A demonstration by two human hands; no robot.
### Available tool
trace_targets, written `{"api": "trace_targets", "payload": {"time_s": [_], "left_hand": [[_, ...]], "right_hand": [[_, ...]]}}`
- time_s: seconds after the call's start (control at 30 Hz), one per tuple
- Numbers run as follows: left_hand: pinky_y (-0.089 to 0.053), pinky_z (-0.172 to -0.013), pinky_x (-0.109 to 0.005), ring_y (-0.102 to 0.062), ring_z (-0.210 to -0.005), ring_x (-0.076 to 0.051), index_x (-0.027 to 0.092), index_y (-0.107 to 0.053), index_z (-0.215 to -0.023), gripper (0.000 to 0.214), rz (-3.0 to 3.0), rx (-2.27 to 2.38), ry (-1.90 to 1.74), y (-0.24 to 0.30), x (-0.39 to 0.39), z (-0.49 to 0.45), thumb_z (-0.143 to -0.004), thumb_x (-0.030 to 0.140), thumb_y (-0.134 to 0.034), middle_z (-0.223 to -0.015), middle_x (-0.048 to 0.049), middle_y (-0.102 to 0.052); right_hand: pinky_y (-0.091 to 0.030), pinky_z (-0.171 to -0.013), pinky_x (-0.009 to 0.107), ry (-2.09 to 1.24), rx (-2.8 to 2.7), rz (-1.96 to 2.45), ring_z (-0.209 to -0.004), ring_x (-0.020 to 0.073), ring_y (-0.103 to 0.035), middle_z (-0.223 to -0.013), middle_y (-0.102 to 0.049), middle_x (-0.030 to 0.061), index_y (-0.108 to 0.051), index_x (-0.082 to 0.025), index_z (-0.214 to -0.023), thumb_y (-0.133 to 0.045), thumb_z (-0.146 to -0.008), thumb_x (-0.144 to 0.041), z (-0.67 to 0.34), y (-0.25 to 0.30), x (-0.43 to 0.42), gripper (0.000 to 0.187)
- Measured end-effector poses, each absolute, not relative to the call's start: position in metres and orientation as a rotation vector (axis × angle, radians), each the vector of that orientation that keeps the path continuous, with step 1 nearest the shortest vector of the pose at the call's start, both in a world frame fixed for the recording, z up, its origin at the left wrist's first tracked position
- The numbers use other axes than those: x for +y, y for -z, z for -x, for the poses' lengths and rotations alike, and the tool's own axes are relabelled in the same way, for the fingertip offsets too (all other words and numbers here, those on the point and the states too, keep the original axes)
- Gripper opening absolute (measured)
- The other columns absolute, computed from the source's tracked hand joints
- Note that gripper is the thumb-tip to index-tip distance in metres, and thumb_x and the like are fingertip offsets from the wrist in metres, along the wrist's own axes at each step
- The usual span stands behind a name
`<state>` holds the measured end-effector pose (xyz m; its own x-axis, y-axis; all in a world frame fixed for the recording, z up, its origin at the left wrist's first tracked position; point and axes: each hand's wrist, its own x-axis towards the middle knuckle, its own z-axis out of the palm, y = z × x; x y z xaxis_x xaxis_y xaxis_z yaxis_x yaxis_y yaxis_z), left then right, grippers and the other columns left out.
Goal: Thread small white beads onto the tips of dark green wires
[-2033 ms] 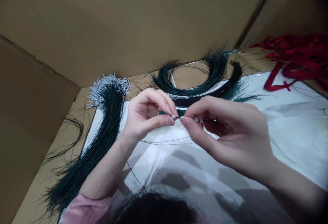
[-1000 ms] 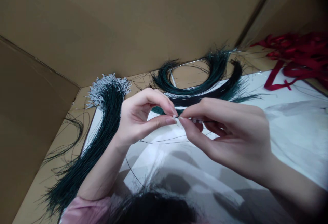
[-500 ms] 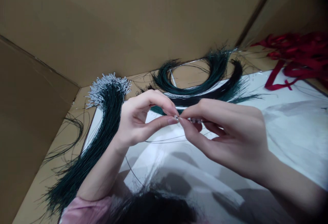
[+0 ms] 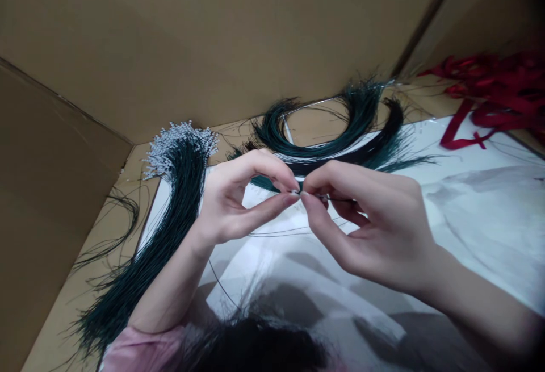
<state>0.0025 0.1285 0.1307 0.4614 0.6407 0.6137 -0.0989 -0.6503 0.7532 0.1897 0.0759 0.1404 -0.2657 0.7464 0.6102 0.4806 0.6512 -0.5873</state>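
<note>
My left hand (image 4: 251, 193) pinches a thin dark wire between thumb and forefinger, over the white work surface. Close against it, my right hand (image 4: 370, 213) pinches the same wire (image 4: 336, 199) or one joined to it; I cannot tell which. The fingertips of both hands almost touch. Small white beads show faintly by the right fingers, largely hidden. Left of my left hand lies a thick bundle of dark green wires (image 4: 176, 207), its far end tipped with many tiny pale beads (image 4: 181, 139).
Curved bundles of dark green wire (image 4: 332, 147) lie behind my hands. A heap of red ribbon (image 4: 502, 93) is at the far right, near clear plastic sheeting (image 4: 489, 207). Cardboard walls (image 4: 238, 37) rise at the back and left. Loose wires (image 4: 123, 230) lie at the left edge.
My right hand has shifted slightly left, its fingertips still meeting the left ones. The white beads by the right fingers are less visible now. The left hand has barely moved.
</note>
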Motion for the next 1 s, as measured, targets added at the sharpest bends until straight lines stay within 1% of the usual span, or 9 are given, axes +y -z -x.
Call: {"api": "trace_targets", "payload": {"time_s": [0.1, 0.23, 0.3, 0.4, 0.57, 0.7, 0.8, 0.9, 1.0], "left_hand": [[-0.053, -0.068, -0.03, -0.065, -0.076, -0.016, 0.019, -0.069, -0.092, 0.023, -1.946, 0.46, -1.249, -0.1297, 0.1284, -0.0027, -0.073, 0.011, -0.079, -0.082, -0.0036, -0.068], [-0.053, -0.073, -0.03, -0.065, -0.082, -0.017, 0.016, -0.068, -0.096, 0.023, -1.931, 0.452, -1.251, -0.1289, 0.1282, -0.0023, -0.075, 0.008, -0.074, -0.087, -0.0057, -0.068], [-0.053, -0.073, -0.03, -0.064, -0.082, -0.016, 0.016, -0.068, -0.097, 0.021, -1.93, 0.486, -1.264, -0.1289, 0.1276, -0.0022, -0.077, 0.008, -0.072, -0.086, -0.0053, -0.067], [-0.052, -0.069, -0.028, -0.064, -0.077, -0.015, 0.017, -0.067, -0.093, 0.018, -1.952, 0.537, -1.288, -0.1292, 0.1263, -0.0024, -0.077, 0.009, -0.072, -0.082, -0.0032, -0.067], [-0.053, -0.067, -0.029, -0.065, -0.074, -0.015, 0.018, -0.067, -0.091, 0.018, -1.972, 0.543, -1.301, -0.1298, 0.1247, -0.0029, -0.077, 0.008, -0.073, -0.081, -0.0024, -0.068], [-0.053, -0.066, -0.03, -0.065, -0.073, -0.015, 0.017, -0.068, -0.091, 0.02, -1.966, 0.533, -1.302, -0.1295, 0.1248, -0.0026, -0.076, 0.006, -0.073, -0.082, -0.0027, -0.068], [-0.054, -0.067, -0.029, -0.065, -0.073, -0.014, 0.018, -0.067, -0.091, 0.018, -1.965, 0.539, -1.306, -0.1288, 0.1254, -0.0023, -0.077, 0.009, -0.074, -0.083, -0.002, -0.068], [-0.054, -0.067, -0.029, -0.065, -0.074, -0.014, 0.019, -0.067, -0.092, 0.018, -1.96, 0.553, -1.297, -0.1277, 0.1261, -0.0019, -0.077, 0.011, -0.074, -0.083, -0.0019, -0.067], [-0.054, -0.067, -0.03, -0.065, -0.074, -0.015, 0.018, -0.067, -0.093, 0.019, -1.946, 0.551, -1.29, -0.1267, 0.1264, -0.0016, -0.077, 0.009, -0.074, -0.083, -0.0028, -0.067]], "right_hand": [[-0.032, -0.046, 0.025, -0.347, -1.921, 0.954, -0.052, 0.0076, -0.041, -0.066, -0.051, -0.0026, -0.055, -0.02, -0.081, -0.057, -0.083, -0.005, -0.189, -0.1401, 0.0767, 0.015], [-0.032, -0.047, 0.025, -0.336, -1.918, 0.969, -0.053, 0.0079, -0.045, -0.065, -0.052, -0.0023, -0.055, -0.019, -0.08, -0.057, -0.084, -0.006, -0.1888, -0.1411, 0.0772, 0.014], [-0.032, -0.047, 0.025, -0.322, -1.917, 0.981, -0.051, 0.0072, -0.043, -0.064, -0.051, -0.0029, -0.055, -0.019, -0.079, -0.058, -0.084, -0.006, -0.1888, -0.1411, 0.0775, 0.014], [-0.031, -0.046, 0.024, -0.289, -1.916, 0.996, -0.049, 0.006, -0.037, -0.062, -0.048, -0.0041, -0.056, -0.018, -0.077, -0.059, -0.083, -0.008, -0.1882, -0.1402, 0.0783, 0.012], [-0.03, -0.046, 0.024, -0.199, -1.911, 1.014, -0.046, 0.0048, -0.031, -0.063, -0.05, -0.0052, -0.057, -0.017, -0.079, -0.063, -0.08, -0.01, -0.1868, -0.1387, 0.0805, 0.009], [-0.03, -0.047, 0.025, -0.184, -1.908, 1.017, -0.046, 0.0055, -0.033, -0.063, -0.05, -0.0051, -0.058, -0.017, -0.081, -0.062, -0.078, -0.008, -0.1873, -0.1378, 0.0815, 0.01], [-0.03, -0.047, 0.025, -0.198, -1.905, 1.001, -0.048, 0.0059, -0.035, -0.064, -0.05, -0.0044, -0.059, -0.017, -0.08, -0.06, -0.077, -0.006, -0.188, -0.1374, 0.0817, 0.012], [-0.031, -0.048, 0.025, -0.203, -1.907, 0.986, -0.048, 0.0056, -0.034, -0.064, -0.049, -0.0041, -0.06, -0.016, -0.079, -0.059, -0.076, -0.005, -0.1881, -0.1375, 0.082, 0.012], [-0.031, -0.048, 0.025, -0.197, -1.912, 0.98, -0.048, 0.0054, -0.033, -0.063, -0.049, -0.004, -0.059, -0.016, -0.077, -0.062, -0.078, -0.006, -0.1877, -0.1381, 0.0827, 0.01]]}}
